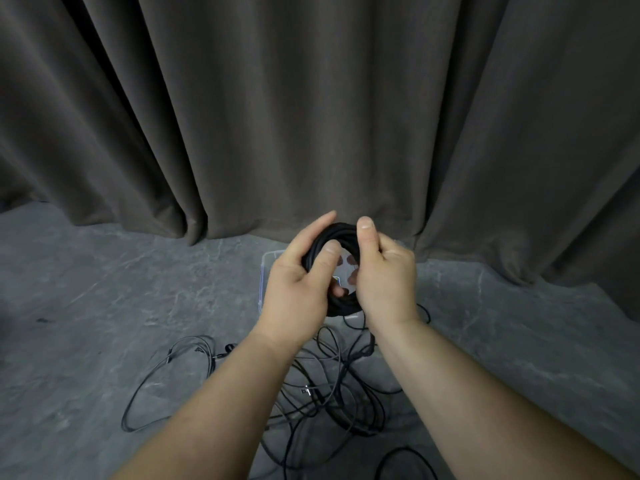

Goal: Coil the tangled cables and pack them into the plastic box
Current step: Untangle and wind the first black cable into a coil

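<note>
Two hands hold one finished black coil (pixel 341 268) upright above the clear plastic box (pixel 266 271): the left hand (pixel 301 282) wraps its fingers round the coil's left side, thumb across the front, and the right hand (pixel 384 275) clamps the right side, thumb on top. Coiling of this cable appears complete; packing is the step in hand. The next move likely calls for lowering the coil flat into the box without loosening it, then taking up the tangled cables (pixel 322 393) on the floor (pixel 104 289).

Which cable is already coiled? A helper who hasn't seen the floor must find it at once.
Start at the dark curtain and drop to the clear plastic box at its foot. Just above it, the left hand and right hand grip a coiled black cable. It is a neat, thick ring held up, unlike the loose cables sprawled on the floor.
</note>
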A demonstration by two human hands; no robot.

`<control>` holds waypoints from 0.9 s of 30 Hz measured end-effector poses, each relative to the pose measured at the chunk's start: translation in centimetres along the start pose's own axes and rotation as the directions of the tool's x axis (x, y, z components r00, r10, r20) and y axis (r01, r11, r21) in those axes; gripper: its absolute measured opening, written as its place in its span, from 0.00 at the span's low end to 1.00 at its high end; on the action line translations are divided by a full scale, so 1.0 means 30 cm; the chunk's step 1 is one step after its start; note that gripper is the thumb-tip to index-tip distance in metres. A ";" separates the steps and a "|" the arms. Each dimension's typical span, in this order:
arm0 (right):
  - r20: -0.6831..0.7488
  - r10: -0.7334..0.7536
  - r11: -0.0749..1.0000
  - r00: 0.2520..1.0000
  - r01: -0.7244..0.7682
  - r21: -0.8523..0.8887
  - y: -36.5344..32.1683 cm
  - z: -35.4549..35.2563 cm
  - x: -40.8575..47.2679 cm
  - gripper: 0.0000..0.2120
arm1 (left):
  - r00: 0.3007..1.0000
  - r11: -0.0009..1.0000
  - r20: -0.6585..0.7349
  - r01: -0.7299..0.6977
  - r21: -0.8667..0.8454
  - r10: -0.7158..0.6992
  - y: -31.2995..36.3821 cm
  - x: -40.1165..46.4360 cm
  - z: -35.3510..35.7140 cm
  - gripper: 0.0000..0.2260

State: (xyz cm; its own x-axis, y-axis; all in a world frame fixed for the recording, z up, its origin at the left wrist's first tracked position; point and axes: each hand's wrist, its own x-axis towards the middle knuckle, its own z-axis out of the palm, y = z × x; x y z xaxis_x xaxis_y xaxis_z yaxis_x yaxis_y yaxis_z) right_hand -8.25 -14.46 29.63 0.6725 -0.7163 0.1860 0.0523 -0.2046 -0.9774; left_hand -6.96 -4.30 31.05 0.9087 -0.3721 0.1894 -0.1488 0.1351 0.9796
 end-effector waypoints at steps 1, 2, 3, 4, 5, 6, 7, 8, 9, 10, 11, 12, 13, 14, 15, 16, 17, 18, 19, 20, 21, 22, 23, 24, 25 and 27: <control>0.041 0.007 1.000 0.999 -0.007 0.003 -0.006 0.002 0.003 0.22 | 1.000 1.000 -0.023 -0.015 -0.001 0.015 0.004 0.006 -0.006 0.14; 0.101 0.028 0.999 0.995 -0.031 0.029 -0.013 0.003 0.006 0.22 | 0.998 0.999 -0.051 -0.035 0.006 0.035 0.003 0.014 -0.013 0.14; 0.178 0.062 0.995 0.982 -0.075 0.063 -0.018 0.001 0.006 0.22 | 0.995 0.999 -0.084 -0.053 0.014 0.054 0.004 0.022 -0.021 0.13; 0.269 0.101 0.988 0.958 -0.128 0.087 -0.017 -0.004 0.008 0.22 | 0.990 0.998 -0.128 -0.063 0.023 0.065 0.002 0.032 -0.031 0.12; 0.366 0.134 0.978 0.921 -0.183 0.102 -0.015 -0.014 0.008 0.20 | 0.981 0.998 -0.184 -0.062 0.027 0.066 -0.001 0.043 -0.045 0.12; 0.464 0.157 0.971 0.872 -0.223 0.090 -0.008 -0.029 0.008 0.17 | 0.967 0.998 -0.248 -0.057 0.020 0.061 -0.003 0.055 -0.062 0.11; 0.554 0.175 0.971 0.814 -0.235 0.039 -0.002 -0.048 0.006 0.12 | 0.949 0.999 -0.311 -0.051 0.002 0.049 -0.002 0.066 -0.081 0.10; 0.623 0.198 0.976 0.757 -0.210 -0.055 0.012 -0.070 0.009 0.10 | 0.929 0.999 -0.368 -0.048 -0.021 0.037 -0.001 0.075 -0.099 0.10; 0.662 0.232 0.973 0.713 -0.169 -0.158 0.023 -0.091 0.013 0.11 | 0.911 0.998 -0.411 -0.048 -0.042 0.026 0.001 0.083 -0.116 0.10; 0.674 0.257 0.962 0.692 -0.119 -0.245 0.036 -0.109 0.019 0.12 | 0.896 0.997 -0.443 -0.049 -0.057 0.019 0.002 0.088 -0.129 0.09; 0.665 0.269 0.948 0.697 -0.069 -0.311 0.050 -0.121 0.029 0.12 | 0.885 0.997 -0.465 -0.047 -0.062 0.013 0.003 0.090 -0.139 0.09; 0.637 0.264 0.933 0.725 -0.024 -0.359 0.060 -0.133 0.038 0.12 | 0.876 0.997 -0.482 -0.043 -0.058 0.010 0.000 0.092 -0.145 0.09; 0.590 0.238 0.919 0.771 0.017 -0.394 0.069 -0.143 0.051 0.13 | 0.869 0.998 -0.494 -0.038 -0.049 0.009 -0.002 0.093 -0.148 0.09; 0.537 0.197 0.906 0.820 0.058 -0.420 0.075 -0.150 0.061 0.13 | 0.864 0.999 -0.504 -0.033 -0.032 0.013 -0.005 0.093 -0.150 0.09; 0.495 0.138 0.895 0.858 0.106 -0.433 0.080 -0.154 0.069 0.13 | 0.860 1.000 -0.509 -0.025 -0.009 0.017 -0.007 0.093 -0.151 0.09; 0.476 0.069 0.880 0.877 0.171 -0.443 0.078 -0.156 0.073 0.13 | 0.859 1.000 -0.512 -0.012 0.021 0.021 -0.011 0.094 -0.153 0.09; 0.487 -0.009 0.857 0.873 0.257 -0.446 0.070 -0.154 0.076 0.13 | 0.858 0.998 -0.512 0.005 0.063 0.028 -0.017 0.095 -0.155 0.09; 0.526 -0.071 0.821 0.847 0.349 -0.451 0.054 -0.154 0.077 0.12 | 0.859 0.993 -0.510 0.018 0.114 0.043 -0.026 0.098 -0.159 0.09; 0.582 -0.115 0.778 0.805 0.437 -0.451 0.029 -0.154 0.076 0.11 | 0.864 0.984 -0.500 0.026 0.175 0.066 -0.036 0.098 -0.163 0.09; 0.636 -0.131 0.731 0.761 0.507 -0.457 -0.002 -0.154 0.073 0.11 | 0.872 0.970 -0.481 0.029 0.243 0.094 -0.050 0.099 -0.168 0.10; 0.680 -0.131 0.688 0.722 0.560 -0.461 -0.033 -0.153 0.069 0.11 | 0.883 0.952 -0.455 0.029 0.304 0.119 -0.058 0.097 -0.172 0.10; 0.711 -0.119 0.662 0.693 0.589 -0.464 -0.063 -0.149 0.064 0.11 | 0.896 0.933 -0.422 0.025 0.358 0.139 -0.064 0.096 -0.172 0.11; 0.731 -0.095 0.660 0.676 0.592 -0.462 -0.088 -0.145 0.057 0.11 | 0.912 0.915 -0.382 0.017 0.404 0.152 -0.063 0.091 -0.167 0.11; 0.745 -0.063 0.687 0.664 0.570 -0.451 -0.107 -0.141 0.050 0.11 | 0.929 0.898 -0.335 0.005 0.440 0.159 -0.062 0.087 -0.160 0.12; 0.760 -0.032 0.728 0.649 0.536 -0.427 -0.119 -0.139 0.045 0.12 | 0.946 0.885 -0.282 -0.009 0.465 0.158 -0.060 0.083 -0.150 0.12; 0.791 -0.010 0.801 0.612 0.479 -0.360 -0.133 -0.136 0.037 0.14 | 0.973 0.875 -0.181 -0.036 0.483 0.141 -0.059 0.072 -0.130 0.12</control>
State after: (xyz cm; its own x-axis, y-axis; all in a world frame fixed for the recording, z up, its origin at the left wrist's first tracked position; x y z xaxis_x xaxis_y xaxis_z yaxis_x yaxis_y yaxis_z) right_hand -10.73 -17.16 34.15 0.9948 0.0916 0.0440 0.0979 -0.7470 -0.6576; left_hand -3.22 -1.77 29.48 0.9342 -0.1770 0.3098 -0.3518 -0.3120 0.8825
